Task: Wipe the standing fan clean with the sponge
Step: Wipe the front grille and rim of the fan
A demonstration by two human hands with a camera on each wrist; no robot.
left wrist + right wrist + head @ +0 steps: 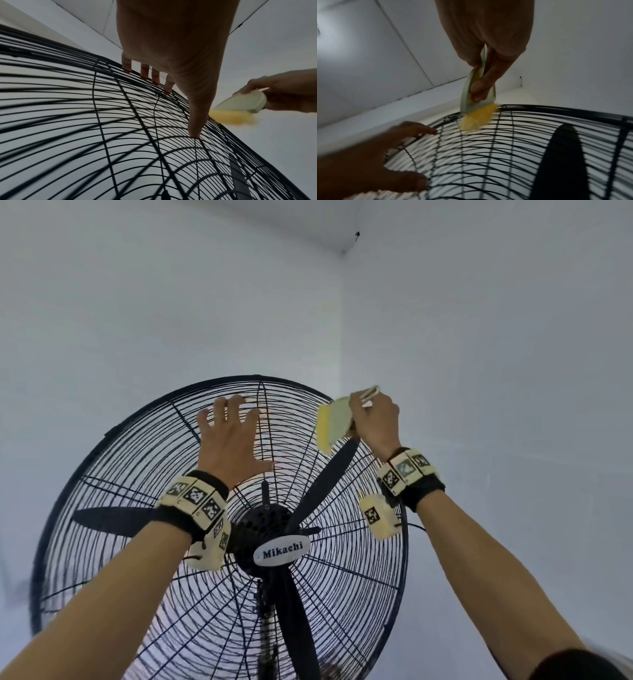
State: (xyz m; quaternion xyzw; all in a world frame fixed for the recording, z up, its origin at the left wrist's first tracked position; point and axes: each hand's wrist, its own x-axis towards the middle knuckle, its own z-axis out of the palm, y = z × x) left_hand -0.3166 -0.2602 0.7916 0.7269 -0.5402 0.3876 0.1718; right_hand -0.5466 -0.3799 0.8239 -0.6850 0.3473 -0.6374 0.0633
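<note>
Left hand (230,436) is spread flat on the fan (342,587) cage near its top edge. Right hand (375,419) grips the sponge (334,424) by its handle, yellow pad touching the cage's upper right rim, white walls (496,337) behind.

One readable text: "Mikachi", dark letters on a white oval badge (281,553) at the hub of the standing fan (342,594) front grille. Wristband markers (196,495) carry only coded patterns.

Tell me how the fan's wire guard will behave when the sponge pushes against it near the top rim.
The wire guard is thin, widely spaced wire, so it probably flexes slightly under the sponge. The left hand presses spread fingers on it, likely steadying it. The fan head is big atop a narrow pole, so hard shoves may rock it.
</note>
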